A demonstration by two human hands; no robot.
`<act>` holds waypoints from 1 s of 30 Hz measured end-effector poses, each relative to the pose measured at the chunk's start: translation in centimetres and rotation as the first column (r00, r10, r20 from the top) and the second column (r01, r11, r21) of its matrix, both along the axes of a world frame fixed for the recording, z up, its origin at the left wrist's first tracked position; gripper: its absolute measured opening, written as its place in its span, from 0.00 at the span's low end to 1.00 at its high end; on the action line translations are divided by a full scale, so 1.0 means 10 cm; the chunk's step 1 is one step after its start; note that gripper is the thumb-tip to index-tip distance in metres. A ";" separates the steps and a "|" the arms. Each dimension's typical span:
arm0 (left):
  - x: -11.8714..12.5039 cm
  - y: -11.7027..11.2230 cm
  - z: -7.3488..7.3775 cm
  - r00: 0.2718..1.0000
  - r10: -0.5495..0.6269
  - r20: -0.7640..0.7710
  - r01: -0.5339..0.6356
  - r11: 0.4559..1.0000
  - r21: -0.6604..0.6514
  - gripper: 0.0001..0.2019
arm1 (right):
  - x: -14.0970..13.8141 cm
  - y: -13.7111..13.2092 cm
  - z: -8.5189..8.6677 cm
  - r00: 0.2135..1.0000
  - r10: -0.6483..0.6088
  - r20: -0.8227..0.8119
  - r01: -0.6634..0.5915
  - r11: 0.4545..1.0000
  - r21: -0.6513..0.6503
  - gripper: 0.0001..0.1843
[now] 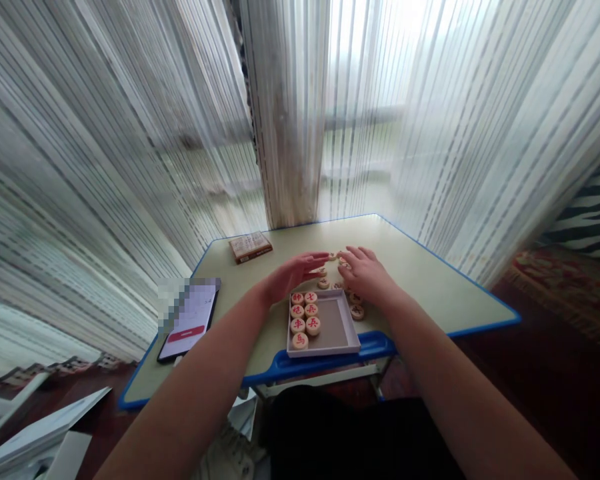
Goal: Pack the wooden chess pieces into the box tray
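Note:
Loose xiangqi pieces (323, 283) lie on the table just beyond a shallow white box (353, 339). My left hand (291, 275) reaches in from the left of these pieces, its fingers stretched out and apart from the thumb. Over their right side is my right hand (367, 272), fingers spread, partly covering several pieces. Neither hand visibly grips a piece. Inside the box, red-marked xiangqi pieces (298, 325) stand in two columns along the left wall, and its right part shows bare bottom. Another loose piece (357, 312) lies against the box's right side.
The pale table (430, 287) has a raised blue edge. A phone (193, 320) with a lit screen lies at its left. A small brown printed box (251, 247) is at the back left. Sheer striped curtains (180, 120) hang close behind the table.

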State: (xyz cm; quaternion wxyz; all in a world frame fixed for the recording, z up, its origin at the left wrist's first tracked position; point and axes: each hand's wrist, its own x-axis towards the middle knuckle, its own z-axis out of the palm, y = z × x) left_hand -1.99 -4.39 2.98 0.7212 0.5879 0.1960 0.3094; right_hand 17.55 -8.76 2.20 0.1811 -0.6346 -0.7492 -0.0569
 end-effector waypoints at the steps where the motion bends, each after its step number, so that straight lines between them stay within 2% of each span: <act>1: 0.00 0.00 0.00 1.000 -0.015 0.006 0.015 1.000 0.006 0.21 | -0.01 0.01 -0.01 1.000 0.017 0.013 -0.017 1.000 0.006 0.22; 5: -0.03 0.00 0.03 1.000 -0.023 0.017 0.023 1.000 0.019 0.23 | -0.03 0.04 -0.02 1.000 0.008 0.023 -0.007 1.000 -0.028 0.19; 12: -0.08 -0.06 0.13 0.998 -0.041 0.048 0.040 0.999 0.022 0.26 | -0.06 0.11 -0.03 0.997 -0.077 0.011 0.077 0.997 -0.005 0.15; 20: -0.04 -0.06 0.14 0.998 -0.034 0.060 0.032 0.999 0.027 0.26 | -0.09 0.12 0.01 0.993 -0.108 -0.055 0.110 0.994 0.025 0.10; 22: -0.03 -0.06 0.13 0.999 0.009 0.037 -0.010 1.000 0.019 0.26 | -0.07 0.10 0.03 0.991 -0.095 -0.090 0.100 0.994 0.052 0.10; 25: -0.03 -0.04 0.11 0.972 0.224 -0.064 -0.223 0.974 0.034 0.21 | -0.04 0.00 0.04 0.969 0.022 -0.248 0.015 0.989 0.149 0.10; 27: -0.03 -0.02 0.10 0.927 0.346 -0.142 -0.339 0.938 0.071 0.17 | -0.05 -0.10 0.04 0.910 0.156 -0.383 -0.063 0.968 0.244 0.10; 30: -0.03 -0.01 0.09 0.910 0.360 -0.203 -0.343 0.932 0.114 0.16 | -0.10 -0.25 0.06 0.833 0.341 -0.436 -0.226 0.929 0.294 0.08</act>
